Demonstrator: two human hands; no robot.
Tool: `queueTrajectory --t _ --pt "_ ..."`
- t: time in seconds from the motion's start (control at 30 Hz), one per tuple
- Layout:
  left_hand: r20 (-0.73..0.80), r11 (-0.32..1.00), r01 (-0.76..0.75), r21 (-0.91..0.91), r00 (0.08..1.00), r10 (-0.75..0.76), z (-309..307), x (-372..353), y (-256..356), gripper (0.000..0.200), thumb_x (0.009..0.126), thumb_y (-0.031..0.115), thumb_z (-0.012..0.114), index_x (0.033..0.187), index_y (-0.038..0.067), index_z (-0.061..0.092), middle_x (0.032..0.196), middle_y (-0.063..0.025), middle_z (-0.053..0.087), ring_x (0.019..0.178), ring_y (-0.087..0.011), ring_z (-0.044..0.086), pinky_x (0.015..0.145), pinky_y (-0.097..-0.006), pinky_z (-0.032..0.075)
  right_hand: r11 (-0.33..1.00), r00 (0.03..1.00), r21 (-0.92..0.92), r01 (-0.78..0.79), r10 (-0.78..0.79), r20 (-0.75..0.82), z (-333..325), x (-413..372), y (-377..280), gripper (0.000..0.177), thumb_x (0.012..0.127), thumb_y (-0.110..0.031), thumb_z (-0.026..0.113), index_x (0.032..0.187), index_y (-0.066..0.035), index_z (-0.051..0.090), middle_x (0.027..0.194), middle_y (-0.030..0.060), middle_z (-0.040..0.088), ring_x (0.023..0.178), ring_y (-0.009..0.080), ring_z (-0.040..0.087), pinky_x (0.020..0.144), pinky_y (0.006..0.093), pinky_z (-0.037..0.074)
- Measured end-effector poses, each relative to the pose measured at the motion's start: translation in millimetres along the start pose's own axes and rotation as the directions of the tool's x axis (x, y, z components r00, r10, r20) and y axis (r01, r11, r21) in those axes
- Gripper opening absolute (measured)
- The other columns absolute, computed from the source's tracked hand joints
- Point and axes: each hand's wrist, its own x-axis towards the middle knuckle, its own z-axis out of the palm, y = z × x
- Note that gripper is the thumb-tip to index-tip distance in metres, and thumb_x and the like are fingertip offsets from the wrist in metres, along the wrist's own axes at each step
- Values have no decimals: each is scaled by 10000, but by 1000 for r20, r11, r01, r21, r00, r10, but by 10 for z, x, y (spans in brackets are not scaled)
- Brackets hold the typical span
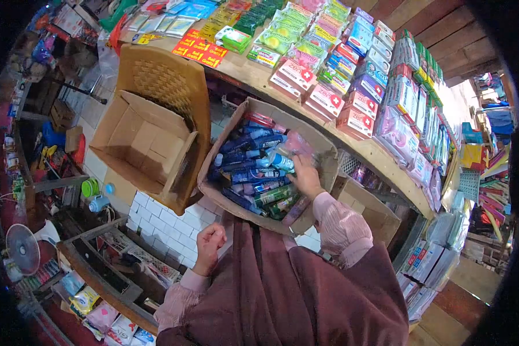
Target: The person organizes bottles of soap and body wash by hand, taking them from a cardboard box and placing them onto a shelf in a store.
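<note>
My right hand reaches into an open cardboard box packed with blue and green tubes and packets. Its fingers close on a small white and teal tube near the box's far side, beside a clear pinkish plastic bag. My left hand hangs near my body with the fingers curled into a fist, holding nothing that I can see, above the white tiled floor.
An empty cardboard box rests on a brown plastic chair to the left. A wooden shelf loaded with soap and toothpaste packs runs behind. Another carton sits to the right. A fan and a glass counter stand at the lower left.
</note>
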Motion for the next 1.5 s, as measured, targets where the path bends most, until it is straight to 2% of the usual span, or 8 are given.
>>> queueTrajectory --t 0.5,0.67,0.9,1.23,1.33,1.37,1.47,1.5 --pt "114 998 47 35 992 -50 264 97 -7 206 943 188 545 770 76 543 692 35 501 589 -30 399 534 -188 309 995 999 93 33 -36 30 26 -39 129 467 659 -150 777 1072 -52 583 1075 147 540 1084 348 525 908 424 457" --pt "112 993 37 109 993 -49 412 131 -24 287 951 255 519 720 89 487 662 35 449 549 -27 333 483 -198 229 986 998 153 58 -62 23 36 -65 169 475 643 -134 779 1089 -77 624 1053 125 555 1074 325 533 903 418 461" --pt "149 994 71 82 985 -83 407 153 -90 180 934 179 568 784 81 558 714 36 533 599 -25 414 535 -187 323 980 934 146 132 -173 312 11 -76 109 501 636 -91 753 1118 -117 618 1056 101 554 1075 312 532 900 423 456" --pt "20 978 83 194 996 -88 426 237 -180 147 923 143 578 807 52 569 714 35 512 636 -42 438 551 -198 338 876 858 123 466 -481 181 -222 -399 -162 346 724 -35 628 1054 -140 617 1001 65 527 1017 261 531 850 395 453" --pt "51 844 -85 529 996 68 506 395 -146 99 915 130 588 869 43 600 746 27 520 664 -45 454 577 -194 356 873 851 83 481 -488 194 -279 -435 -272 343 703 -64 648 1040 -117 623 976 64 545 998 255 547 840 394 456" --pt "88 794 -95 600 995 52 529 456 -101 188 882 193 627 971 28 612 851 -25 597 767 -138 572 685 -284 453 888 852 33 459 -451 268 -305 -454 -344 342 700 -74 651 1039 -107 623 972 68 554 987 258 555 825 395 466" --pt "357 493 -482 724 874 330 579 734 -146 237 855 205 653 1038 60 611 990 -86 612 844 -258 605 746 -351 471 921 850 -61 385 -329 412 -245 -581 -504 362 681 -104 667 1040 -80 623 955 82 581 945 271 580 778 400 492" --pt "371 507 -420 752 907 201 608 769 -109 351 838 278 652 1117 75 591 1085 -127 608 997 -343 580 841 -429 461 936 859 -51 349 -298 417 -126 -629 -497 381 669 -113 679 1044 -72 622 947 90 590 924 278 588 762 404 500"
